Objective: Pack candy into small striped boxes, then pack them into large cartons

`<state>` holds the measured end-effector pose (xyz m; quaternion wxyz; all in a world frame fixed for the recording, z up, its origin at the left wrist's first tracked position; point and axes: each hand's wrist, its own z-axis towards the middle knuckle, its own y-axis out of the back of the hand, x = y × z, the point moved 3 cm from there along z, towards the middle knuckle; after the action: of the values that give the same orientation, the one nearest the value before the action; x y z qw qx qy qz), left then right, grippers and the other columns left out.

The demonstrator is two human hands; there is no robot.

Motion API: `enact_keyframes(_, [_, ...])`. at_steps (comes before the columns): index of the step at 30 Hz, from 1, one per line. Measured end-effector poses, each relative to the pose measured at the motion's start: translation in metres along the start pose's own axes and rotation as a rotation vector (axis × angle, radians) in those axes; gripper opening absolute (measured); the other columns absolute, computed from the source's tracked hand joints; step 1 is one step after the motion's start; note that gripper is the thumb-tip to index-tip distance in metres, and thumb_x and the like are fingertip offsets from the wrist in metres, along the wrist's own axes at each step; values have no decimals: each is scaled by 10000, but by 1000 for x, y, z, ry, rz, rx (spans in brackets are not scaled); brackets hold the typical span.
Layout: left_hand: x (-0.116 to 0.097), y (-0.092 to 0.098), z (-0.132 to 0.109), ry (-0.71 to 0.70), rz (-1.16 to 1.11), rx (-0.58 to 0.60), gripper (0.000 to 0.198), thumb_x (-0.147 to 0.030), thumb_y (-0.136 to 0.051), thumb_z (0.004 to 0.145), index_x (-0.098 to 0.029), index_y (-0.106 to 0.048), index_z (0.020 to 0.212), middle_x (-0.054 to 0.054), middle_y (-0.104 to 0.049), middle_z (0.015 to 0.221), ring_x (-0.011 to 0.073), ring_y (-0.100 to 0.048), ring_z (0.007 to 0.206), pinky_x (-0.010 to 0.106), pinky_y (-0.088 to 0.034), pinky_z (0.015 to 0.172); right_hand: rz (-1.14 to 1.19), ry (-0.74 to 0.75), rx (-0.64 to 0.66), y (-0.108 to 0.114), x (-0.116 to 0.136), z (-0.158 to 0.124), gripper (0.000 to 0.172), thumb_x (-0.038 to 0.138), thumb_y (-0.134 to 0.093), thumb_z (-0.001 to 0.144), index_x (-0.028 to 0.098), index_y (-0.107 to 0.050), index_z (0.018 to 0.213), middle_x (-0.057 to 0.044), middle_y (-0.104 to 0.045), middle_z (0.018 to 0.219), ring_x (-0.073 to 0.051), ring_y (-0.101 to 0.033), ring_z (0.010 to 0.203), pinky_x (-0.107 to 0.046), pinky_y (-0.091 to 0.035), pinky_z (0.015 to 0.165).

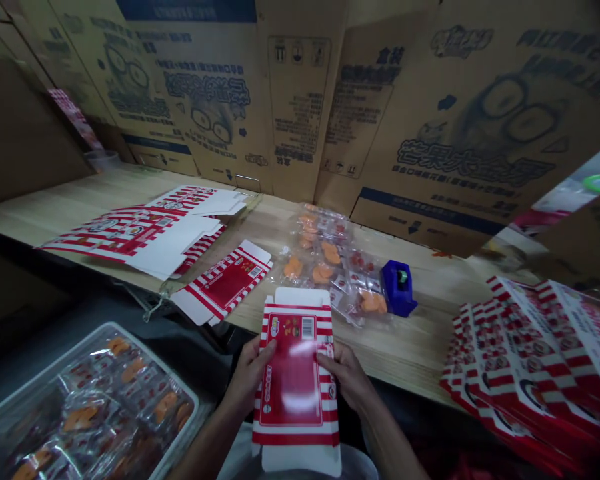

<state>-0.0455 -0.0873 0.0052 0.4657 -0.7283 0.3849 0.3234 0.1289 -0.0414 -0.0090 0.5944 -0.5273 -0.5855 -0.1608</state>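
Observation:
A red-and-white striped carton (293,390) is held upright before me, its end flaps sticking out at top and bottom. My left hand (250,373) grips its left edge with the thumb on the front panel. On the opposite edge, my right hand (347,373) holds it the same way, fingers mostly hidden behind. Just beyond lies another flattened striped carton (230,280) on the wooden table (410,353). Clear plastic packets (325,267) with orange pieces inside are heaped past the carton I hold.
A blue tape dispenser (399,288) stands right of the packets. Flat printed cartons (145,227) are stacked at left. Filled striped boxes (525,360) pile up at right. A white bin (193,393) of packets sits lower left. Large cardboard boxes (300,100) wall the back.

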Motion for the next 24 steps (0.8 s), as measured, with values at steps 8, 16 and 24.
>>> enact_keyframes(8, [-10, 1, 14, -279, 133, 81, 523, -380, -635, 847, -195, -529, 1323, 101, -677, 1191, 269, -644, 1070, 371, -529, 896, -110, 107, -97, 9, -10, -11, 331, 380, -687, 812, 192, -611, 1074, -93, -702, 1084, -245, -672, 960, -390, -518, 851])
enact_keyframes(16, [-9, -14, 5, -234, 76, 175, 840, -335, -654, 842, -275, -155, 1515, 108, -515, 1412, 286, -524, 1255, 431, -438, 1049, -259, 455, -414, 32, 25, 8, 518, 314, -741, 745, 260, -430, 1155, -65, -664, 1109, -200, -684, 906, -357, -559, 821])
enact_keyframes(24, [-7, -24, -7, -219, 182, 73, 793, -403, -606, 870, -312, -149, 1512, 62, -403, 1502, 283, -420, 1344, 407, -404, 1086, -180, 463, -453, 5, 18, -4, 387, 406, -622, 848, 246, -452, 1157, -77, -612, 1213, -217, -611, 1088, -361, -508, 920])
